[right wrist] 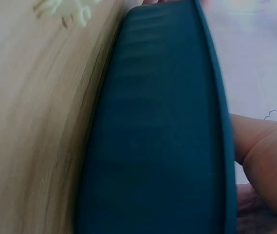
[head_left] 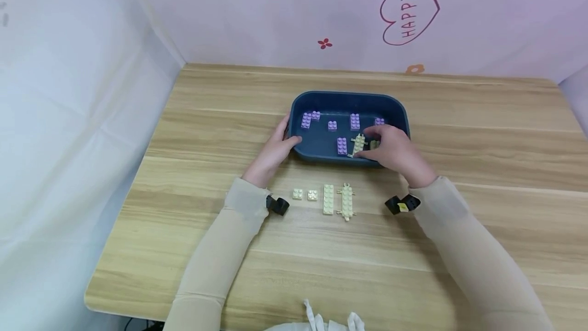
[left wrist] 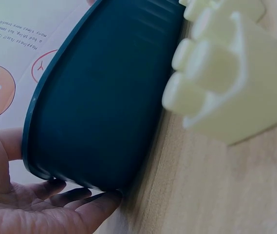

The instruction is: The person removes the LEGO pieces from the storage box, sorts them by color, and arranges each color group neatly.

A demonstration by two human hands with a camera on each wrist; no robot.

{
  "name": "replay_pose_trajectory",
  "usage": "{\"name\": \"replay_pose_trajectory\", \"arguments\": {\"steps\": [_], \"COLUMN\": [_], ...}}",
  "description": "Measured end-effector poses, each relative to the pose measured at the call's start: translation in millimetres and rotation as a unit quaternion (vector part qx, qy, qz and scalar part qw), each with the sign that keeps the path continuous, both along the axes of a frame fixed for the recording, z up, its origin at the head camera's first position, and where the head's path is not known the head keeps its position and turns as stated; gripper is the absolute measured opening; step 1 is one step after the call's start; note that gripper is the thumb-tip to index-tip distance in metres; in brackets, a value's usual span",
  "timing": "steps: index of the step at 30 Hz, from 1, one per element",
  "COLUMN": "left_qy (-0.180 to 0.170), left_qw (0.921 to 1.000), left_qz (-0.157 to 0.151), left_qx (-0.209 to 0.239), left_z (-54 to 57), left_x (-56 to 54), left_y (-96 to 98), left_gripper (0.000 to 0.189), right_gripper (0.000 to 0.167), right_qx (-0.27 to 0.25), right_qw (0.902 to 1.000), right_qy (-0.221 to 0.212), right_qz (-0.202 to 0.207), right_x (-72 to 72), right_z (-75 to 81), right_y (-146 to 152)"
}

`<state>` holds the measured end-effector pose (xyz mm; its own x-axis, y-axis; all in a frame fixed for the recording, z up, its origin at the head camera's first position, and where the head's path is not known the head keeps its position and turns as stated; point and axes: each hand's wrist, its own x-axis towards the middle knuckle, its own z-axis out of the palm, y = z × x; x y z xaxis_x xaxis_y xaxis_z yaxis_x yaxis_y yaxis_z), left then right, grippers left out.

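Note:
My left hand (head_left: 276, 147) grips the left end of a dark blue tray (head_left: 321, 158), thumb over the rim and fingers along the outer wall, as the left wrist view also shows. Inside the tray, at its front right, my right hand (head_left: 395, 148) pinches a pale yellow building brick with side pegs (head_left: 359, 144) between thumb and index finger. Another pale yellow piece (head_left: 374, 144) is partly hidden beneath that hand. Purple building bricks lie about the tray, one (head_left: 342, 146) just left of the pinched piece, another (head_left: 379, 121) close to the right fingers.
On the wooden table (head_left: 193, 178), before the tray, a row of pale yellow pieces holds two small square bricks (head_left: 297, 194), a long brick (head_left: 328, 199) and a long pegged piece (head_left: 347, 202). A printed white cloth (head_left: 257, 19) hangs behind the table.

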<state>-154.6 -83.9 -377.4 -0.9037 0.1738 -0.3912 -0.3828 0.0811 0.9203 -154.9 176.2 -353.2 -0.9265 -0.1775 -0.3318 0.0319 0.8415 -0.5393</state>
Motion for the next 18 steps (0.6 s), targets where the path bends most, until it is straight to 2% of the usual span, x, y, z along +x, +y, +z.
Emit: {"name": "replay_pose_trajectory", "arguments": {"steps": [2, 4, 11, 18], "left_qy": [-0.001, -0.003, 0.009, 0.015], "left_qw": [1.0, 1.0, 0.9999, 0.9998], "left_qz": [-0.002, 0.0, 0.008, 0.01], "left_qx": [0.0, 0.003, 0.005, 0.003], "left_z": [5.7, 5.4, -13.3, -16.5], "left_x": [2.4, 2.6, -2.8, -3.0], "left_y": [0.5, 0.6, -0.1, 0.0], "left_gripper": [0.071, 0.071, 0.07, 0.071], "right_gripper": [0.067, 0.068, 0.068, 0.063], "right_qx": [0.007, 0.013, 0.02, 0.016], "right_qw": [1.0, 0.9999, 0.9996, 0.9996], "right_qy": [-0.001, 0.002, -0.001, -0.012], "right_qz": [0.002, 0.007, 0.018, 0.02], "right_x": [-2.4, -4.2, -7.9, -12.4], "right_z": [-1.2, -1.7, -2.6, -6.1], "right_y": [-2, -3, -6, -7]}}
